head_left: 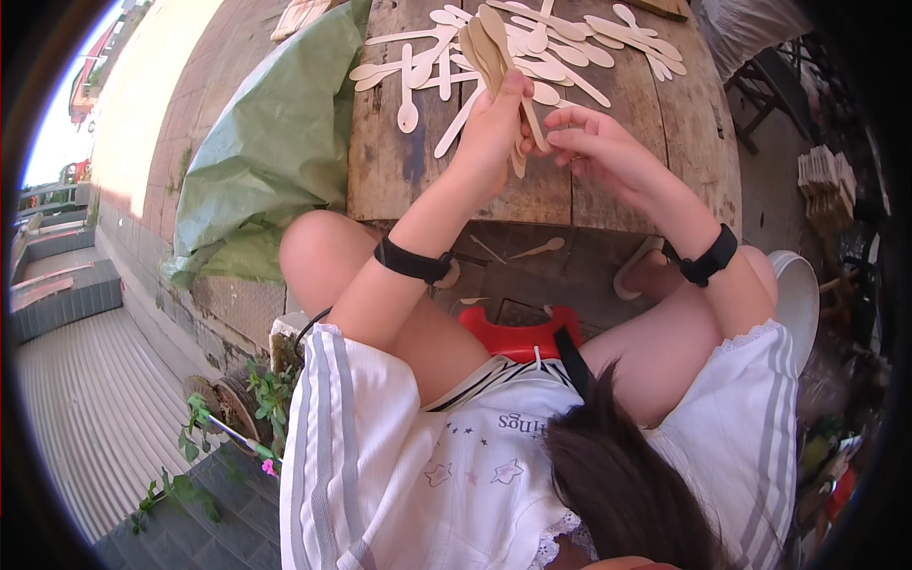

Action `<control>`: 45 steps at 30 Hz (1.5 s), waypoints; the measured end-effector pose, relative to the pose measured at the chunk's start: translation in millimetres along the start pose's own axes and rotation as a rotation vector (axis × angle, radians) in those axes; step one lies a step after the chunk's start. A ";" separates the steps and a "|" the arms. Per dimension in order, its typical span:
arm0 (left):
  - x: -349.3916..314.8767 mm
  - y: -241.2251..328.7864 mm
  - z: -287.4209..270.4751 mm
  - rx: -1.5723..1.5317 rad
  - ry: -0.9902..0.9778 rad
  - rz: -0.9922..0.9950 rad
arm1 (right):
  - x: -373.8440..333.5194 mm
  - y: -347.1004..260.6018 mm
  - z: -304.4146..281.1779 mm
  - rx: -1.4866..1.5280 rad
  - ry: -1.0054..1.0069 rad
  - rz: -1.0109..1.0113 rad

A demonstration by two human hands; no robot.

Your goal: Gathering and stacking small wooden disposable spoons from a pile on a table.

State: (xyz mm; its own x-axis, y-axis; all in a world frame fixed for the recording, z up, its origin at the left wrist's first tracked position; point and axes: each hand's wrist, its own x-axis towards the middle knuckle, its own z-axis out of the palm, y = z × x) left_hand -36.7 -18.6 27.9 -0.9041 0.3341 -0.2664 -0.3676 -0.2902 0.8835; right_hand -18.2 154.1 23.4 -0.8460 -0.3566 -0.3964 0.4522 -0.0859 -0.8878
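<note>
My left hand (494, 133) is closed round a small bundle of wooden spoons (487, 46), their bowls pointing up and away from me. The handles come out below the fingers, and one slants toward my right hand. Just beside that handle end is my right hand (608, 152), its fingers loosely curled and apart, with nothing seen in them. Many more pale wooden spoons (560, 71) lie in a loose heap on the worn wooden table (389, 185) beyond my hands. One spoon (407, 90) lies singly at the heap's left side.
A green plastic sheet (275, 142) hangs at the table's left side. Under the table edge, a few spoons (537, 249) lie on the ground, near a red plastic object (522, 337) between my legs. Stacked wooden pieces (826, 185) stand at right. A leafy plant (271, 394) grows at lower left.
</note>
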 end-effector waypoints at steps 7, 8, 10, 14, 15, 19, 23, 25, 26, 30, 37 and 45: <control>7.7 2.5 -6.5 -0.138 0.142 0.192 | 9.1 3.2 -21.7 -1.517 0.538 -0.762; 6.9 3.1 -7.3 -0.137 0.117 0.185 | 10.9 5.3 -24.8 -1.507 0.534 -0.810; 5.3 4.6 -8.1 -0.102 0.097 0.178 | 14.6 7.8 -29.7 -1.604 0.590 -0.587; 4.9 10.1 -10.2 -0.112 0.046 0.170 | 20.0 4.4 -36.1 -1.539 0.544 -0.501; 5.0 11.7 -11.4 -0.112 0.047 0.170 | 19.4 2.7 -38.1 -1.505 0.499 -0.449; 4.8 14.3 -13.9 -0.159 0.037 0.150 | 9.5 -5.0 -46.9 -1.487 0.310 -0.248; 3.6 11.8 -12.6 -0.156 0.028 0.159 | -5.6 -19.3 -50.3 -1.256 0.200 -0.149; 3.2 11.6 -12.9 -0.169 0.070 0.162 | -11.5 -35.0 -53.9 -0.777 0.068 -0.061; 3.2 11.6 -13.0 -0.171 0.093 0.165 | -15.8 -40.2 -54.0 -0.631 0.029 -0.112; 3.3 9.2 -12.2 -0.198 0.048 0.116 | -14.3 -38.5 -39.0 -0.231 -0.149 -0.033; 5.1 -0.4 -4.3 -0.078 -0.100 0.019 | 6.0 -6.2 1.1 -0.138 -0.119 0.016; -0.3 0.5 -15.4 0.006 0.085 -0.020 | 24.0 -12.7 8.9 -0.364 -0.159 0.000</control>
State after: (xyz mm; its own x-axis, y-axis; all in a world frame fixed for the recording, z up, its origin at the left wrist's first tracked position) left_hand -39.9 -32.7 22.5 -0.9119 0.2627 -0.3154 -0.3847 -0.2789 0.8799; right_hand -41.8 138.4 27.3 -0.7791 -0.4983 -0.3804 0.2980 0.2395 -0.9241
